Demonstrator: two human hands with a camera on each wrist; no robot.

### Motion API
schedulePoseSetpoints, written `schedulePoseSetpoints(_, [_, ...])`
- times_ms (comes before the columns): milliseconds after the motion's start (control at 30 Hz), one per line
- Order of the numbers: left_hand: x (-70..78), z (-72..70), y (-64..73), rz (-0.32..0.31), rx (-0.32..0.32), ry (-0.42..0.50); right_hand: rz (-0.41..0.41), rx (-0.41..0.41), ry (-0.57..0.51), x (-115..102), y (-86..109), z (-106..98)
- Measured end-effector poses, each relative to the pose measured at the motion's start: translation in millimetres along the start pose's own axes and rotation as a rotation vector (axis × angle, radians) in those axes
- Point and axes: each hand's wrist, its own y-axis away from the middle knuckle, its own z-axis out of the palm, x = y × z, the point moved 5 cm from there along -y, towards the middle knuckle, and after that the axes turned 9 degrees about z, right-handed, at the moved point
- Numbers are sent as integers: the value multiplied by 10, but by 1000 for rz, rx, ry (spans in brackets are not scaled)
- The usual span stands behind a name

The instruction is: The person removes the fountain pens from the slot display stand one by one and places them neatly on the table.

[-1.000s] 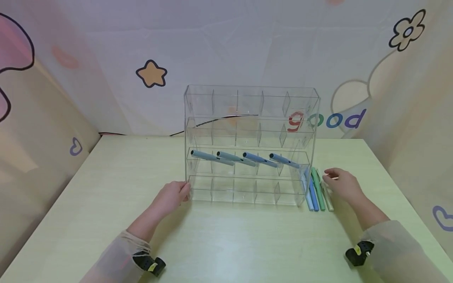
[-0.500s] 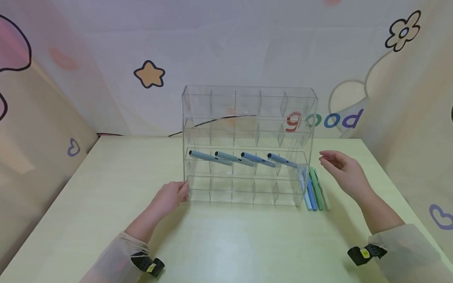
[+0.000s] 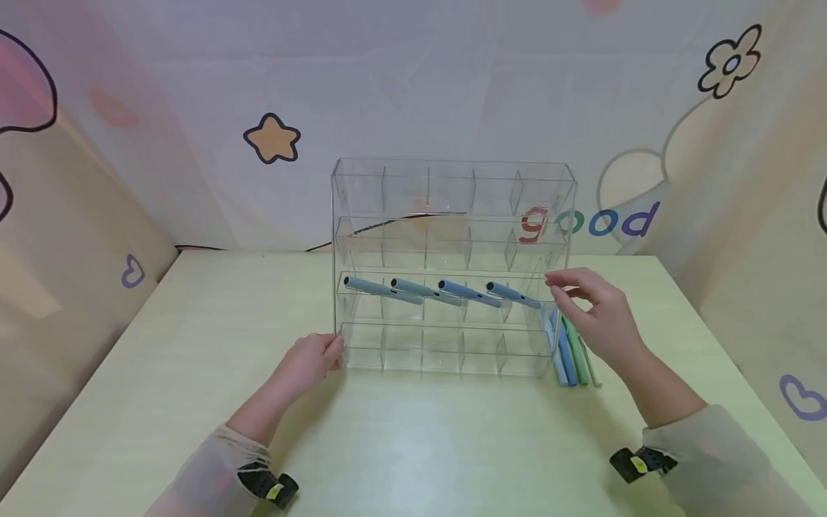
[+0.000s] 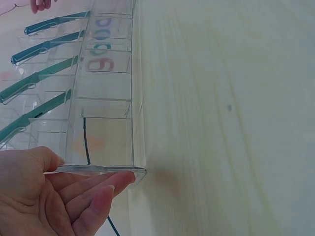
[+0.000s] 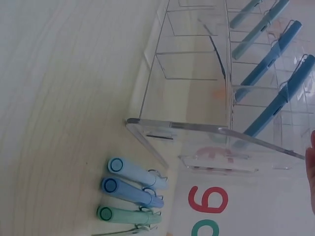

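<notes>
A clear acrylic pen rack with tiered, divided compartments stands upright on the table. Several capped pens in blue and blue-green, among them a blue pen, lie slanted in its second tier from the bottom. My left hand grips the rack's lower left side panel, thumb on one face and fingers on the other in the left wrist view. At the rack's right side my right hand hovers with bent, relaxed fingers and nothing visible between them. Whether its fingertips touch the panel edge, I cannot tell.
Beside the rack's right end, several pens lie side by side on the table: a light blue pen, a blue pen, a green pen and a pale one. A printed backdrop hangs behind the table.
My right hand lifted off the pens on the table, then moved left to the rack's right side. My left hand keeps its grip, and the pens in the rack stay put.
</notes>
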Motion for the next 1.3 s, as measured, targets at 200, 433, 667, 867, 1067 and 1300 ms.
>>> schedulePoseSetpoints(200, [-8, -2, -2, 8, 8, -10, -66, -111, 85, -96, -44, 213])
schedulePoseSetpoints(433, [-12, 5, -6, 14, 7, -13, -36, -205, 121, -99, -60, 348])
schedulePoseSetpoints(667, [-23, 5, 3, -4, -3, 13, -74, -191, 124, -128, -98, 407])
schedulePoseSetpoints(867, [-20, 3, -3, -3, -4, 5, -45, -193, 124, -138, -121, 445])
schedulePoseSetpoints(1067, [-27, 9, -8, -2, -2, -1, -11, -178, 127, -138, -122, 428])
schedulePoseSetpoints(1300, [-29, 11, -11, -5, -4, -2, -89, -85, 119, -201, -121, 332])
